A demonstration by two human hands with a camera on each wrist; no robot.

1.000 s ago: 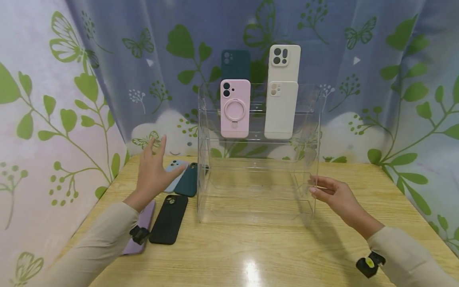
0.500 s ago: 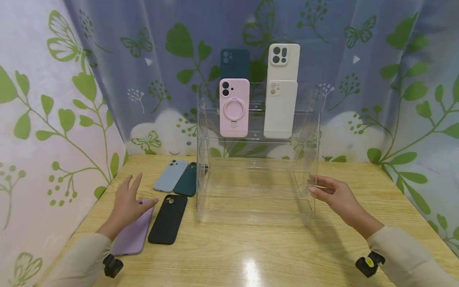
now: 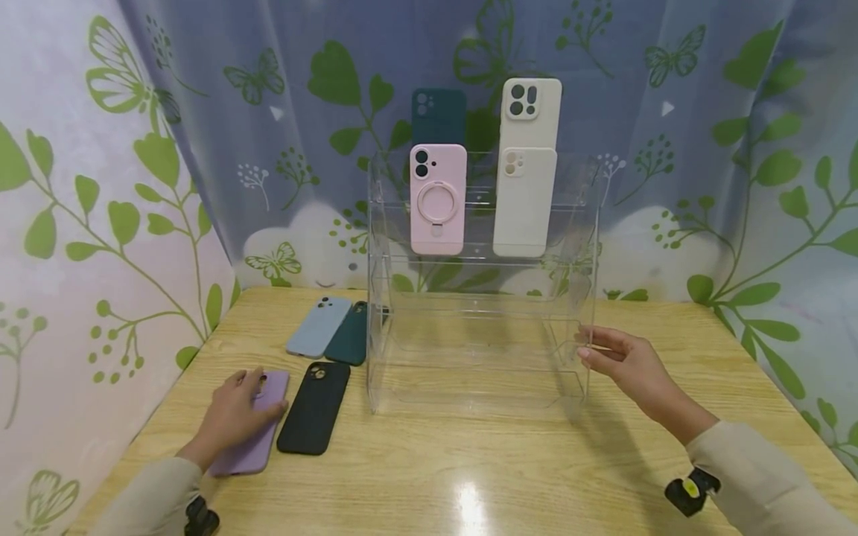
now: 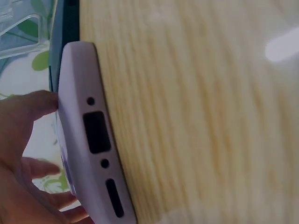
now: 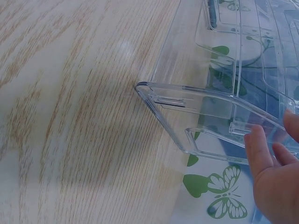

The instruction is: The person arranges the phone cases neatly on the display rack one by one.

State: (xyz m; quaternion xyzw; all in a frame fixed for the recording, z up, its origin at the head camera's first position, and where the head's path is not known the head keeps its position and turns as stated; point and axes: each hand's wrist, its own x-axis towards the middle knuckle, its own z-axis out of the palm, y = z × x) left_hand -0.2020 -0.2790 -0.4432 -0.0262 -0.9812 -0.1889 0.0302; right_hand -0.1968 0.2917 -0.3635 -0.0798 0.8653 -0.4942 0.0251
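Observation:
My left hand [image 3: 234, 413] lies over a purple phone case [image 3: 268, 439] that is flat on the table, thumb along its right edge and fingers across its far left part. Up close in the left wrist view, the purple case [image 4: 86, 140] shows its port cut-outs, with thumb and fingertips at opposite edges. My right hand [image 3: 630, 368] holds the right side panel of a clear tiered display rack [image 3: 479, 398]. From the right wrist, its fingers [image 5: 259, 151] and thumb sit about that clear panel [image 5: 205, 95].
A black phone case [image 3: 313, 409] lies beside the purple one. Behind it are a light blue case [image 3: 318, 327] and a dark teal case [image 3: 348, 339]. On the rack's upper tiers stand a pink case [image 3: 438, 231], another teal case [image 3: 439, 117] and two off-white cases [image 3: 525, 212].
My left hand has come from beside the rack, moving left and toward me, down onto the purple phone case. The right hand stays at the rack's side.

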